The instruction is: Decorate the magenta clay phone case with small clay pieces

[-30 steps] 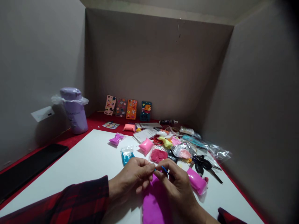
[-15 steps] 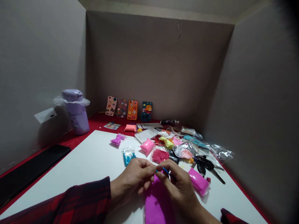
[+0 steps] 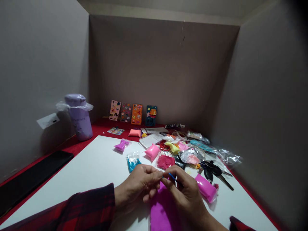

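My right hand [image 3: 186,189] is closed in a pinch around a thin blue stick-like tool [image 3: 171,176]. Close against its fingertips, the thumb and forefinger of my left hand [image 3: 144,181] press together on a tiny bluish bit that is mostly hidden. Below both hands lies a flat rectangular piece covered in magenta-purple clay [image 3: 163,208], with a clear edge along its left side. A small zip bag of teal clay [image 3: 133,163] rests just beyond my left hand. To the right of my right hand is a bright pink clay packet [image 3: 205,188].
Black-handled scissors [image 3: 218,173] lie at the right among several clay packets and plastic bags. Decorated phone cases [image 3: 137,114] lean against the back wall. A purple tumbler [image 3: 80,120] stands at left, behind a black phone [image 3: 36,176]. The white board [image 3: 84,173] covers the red cloth.
The hands stay in nearly the same pinch, fingertips together, with only a slight shift of the fingers. The whole view has dropped a few pixels.
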The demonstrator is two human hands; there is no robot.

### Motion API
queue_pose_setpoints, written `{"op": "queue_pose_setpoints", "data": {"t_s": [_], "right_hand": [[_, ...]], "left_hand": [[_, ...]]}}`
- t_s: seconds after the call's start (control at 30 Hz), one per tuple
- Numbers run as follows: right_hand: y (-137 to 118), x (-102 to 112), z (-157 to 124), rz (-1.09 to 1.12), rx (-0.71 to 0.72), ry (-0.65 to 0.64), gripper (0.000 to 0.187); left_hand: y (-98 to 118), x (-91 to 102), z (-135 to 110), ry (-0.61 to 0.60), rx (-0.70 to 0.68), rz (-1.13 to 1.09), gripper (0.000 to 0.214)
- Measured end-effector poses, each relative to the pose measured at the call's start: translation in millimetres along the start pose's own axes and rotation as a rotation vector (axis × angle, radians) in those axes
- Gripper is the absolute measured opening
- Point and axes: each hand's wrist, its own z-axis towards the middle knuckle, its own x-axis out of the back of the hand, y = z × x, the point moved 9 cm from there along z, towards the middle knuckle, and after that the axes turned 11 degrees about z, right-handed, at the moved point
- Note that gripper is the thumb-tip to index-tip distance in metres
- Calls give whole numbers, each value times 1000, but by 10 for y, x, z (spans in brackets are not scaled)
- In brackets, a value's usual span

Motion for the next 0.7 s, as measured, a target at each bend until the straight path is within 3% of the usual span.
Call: {"op": "queue_pose_setpoints", "data": {"t_s": [0.7], "right_hand": [[-7,6,-14,22,1,-1,9]], "left_hand": [[13,-23,-14,-5,45,-9,29]]}}
